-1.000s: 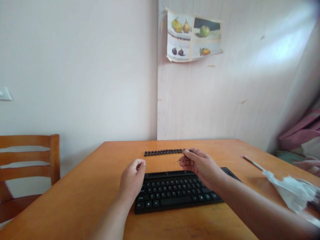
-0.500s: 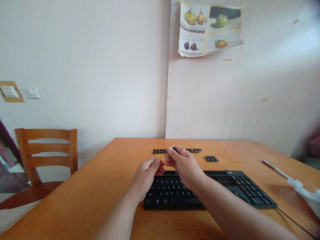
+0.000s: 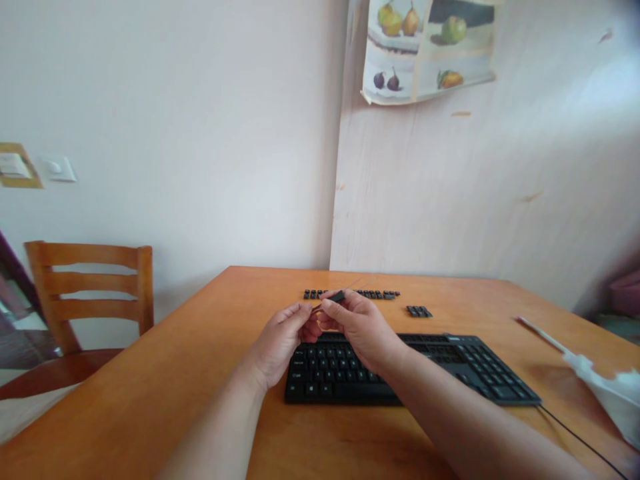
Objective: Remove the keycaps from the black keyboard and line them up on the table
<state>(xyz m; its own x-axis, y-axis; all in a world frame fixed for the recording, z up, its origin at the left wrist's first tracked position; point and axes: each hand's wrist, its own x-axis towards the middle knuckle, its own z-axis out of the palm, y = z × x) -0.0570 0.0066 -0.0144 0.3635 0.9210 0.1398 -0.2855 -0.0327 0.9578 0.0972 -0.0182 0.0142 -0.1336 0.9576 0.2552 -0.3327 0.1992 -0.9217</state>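
Small black piece [image 3: 338, 296] gripped between thumb and fingers of the right hand [image 3: 370, 333], raised over the rear left part of the keyboard [image 3: 345, 393] on the counter [image 3: 190, 360]. Left hand [image 3: 280, 341] closed in a pinch, seemingly on a thin wire [image 3: 317, 309] running to the right fingertips. Judged the piece light and fairly stiff, possibly slick if plastic; best held by its broad sides. Wire looked springy and easily bent, so better pinched near its ends, without force. Keycaps [image 3: 385, 294] lay in rows behind, a smaller cluster [image 3: 419, 311] off to the right. Against the frame a second earlier: hands had been apart, left one curled by the keyboard's left end; now they met. Against the half-second frame: black piece showed more plainly, hands nearly unmoved over the keys.
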